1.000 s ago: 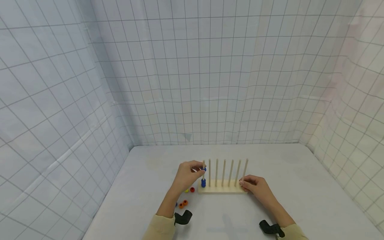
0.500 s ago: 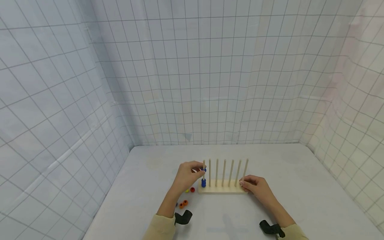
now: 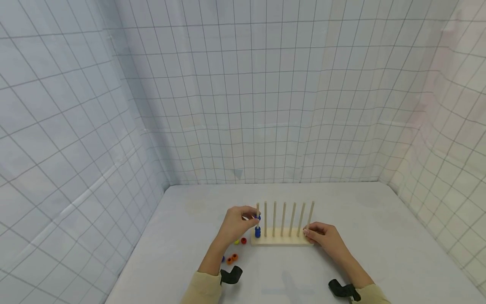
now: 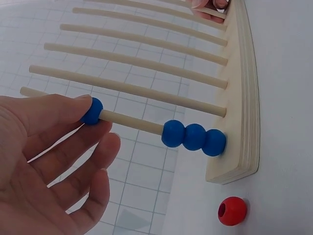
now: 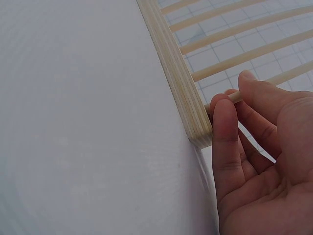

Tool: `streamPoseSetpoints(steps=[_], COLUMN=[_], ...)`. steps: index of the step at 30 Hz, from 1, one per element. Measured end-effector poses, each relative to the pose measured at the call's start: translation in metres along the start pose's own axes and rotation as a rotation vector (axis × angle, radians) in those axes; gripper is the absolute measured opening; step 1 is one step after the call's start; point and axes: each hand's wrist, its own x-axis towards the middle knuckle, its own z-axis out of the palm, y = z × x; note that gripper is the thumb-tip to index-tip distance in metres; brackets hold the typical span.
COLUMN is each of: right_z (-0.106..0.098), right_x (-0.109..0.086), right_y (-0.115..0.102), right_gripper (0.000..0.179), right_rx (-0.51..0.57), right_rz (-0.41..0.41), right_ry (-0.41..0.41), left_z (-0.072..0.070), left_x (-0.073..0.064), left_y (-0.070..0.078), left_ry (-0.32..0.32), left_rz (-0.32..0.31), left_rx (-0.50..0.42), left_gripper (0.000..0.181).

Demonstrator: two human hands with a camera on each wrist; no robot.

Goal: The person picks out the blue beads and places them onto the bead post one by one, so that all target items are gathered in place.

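Note:
A wooden peg rack stands on the white table, with several upright pegs along its base. My left hand pinches a blue bead between thumb and fingers, and the bead is threaded on the leftmost peg. Lower on that same peg, 3 blue beads sit stacked against the base, with bare wood between them and the held one. At the other end my right hand pinches the rightmost peg low down near the base. The other pegs carry no beads.
A red bead lies on the table just off the rack's left end, beside a yellow bead. Nearer the person are orange beads and a blue bead, partly behind the left forearm. Gridded white curtains enclose the table.
My left hand has lowered slightly, bringing the pinched blue bead a little down the leftmost peg. The right hand stays in place on its peg.

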Motion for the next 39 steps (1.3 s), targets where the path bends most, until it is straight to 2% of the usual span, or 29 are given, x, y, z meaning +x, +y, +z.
streamPoseSetpoints(steps=[6, 20, 31, 39], right_z=[0.000, 0.000, 0.001, 0.000], right_x=[0.000, 0.000, 0.000, 0.001], right_y=[0.000, 0.000, -0.001, -0.001], right_gripper=[0.025, 0.025, 0.023, 0.025], right_rx=[-0.007, 0.006, 0.022, 0.005], right_rz=[-0.016, -0.024, 0.003, -0.033], right_ry=[-0.004, -0.004, -0.002, -0.003], left_z=[0.001, 0.001, 0.002, 0.002], left_x=[0.000, 0.001, 0.000, 0.001], left_y=[-0.002, -0.004, -0.011, -0.012], left_ry=[-0.020, -0.055, -0.077, -0.082], left_rz=[-0.032, -0.048, -0.046, -0.040], left_rx=[-0.011, 0.005, 0.026, 0.027], left_gripper=[0.015, 0.015, 0.015, 0.015])
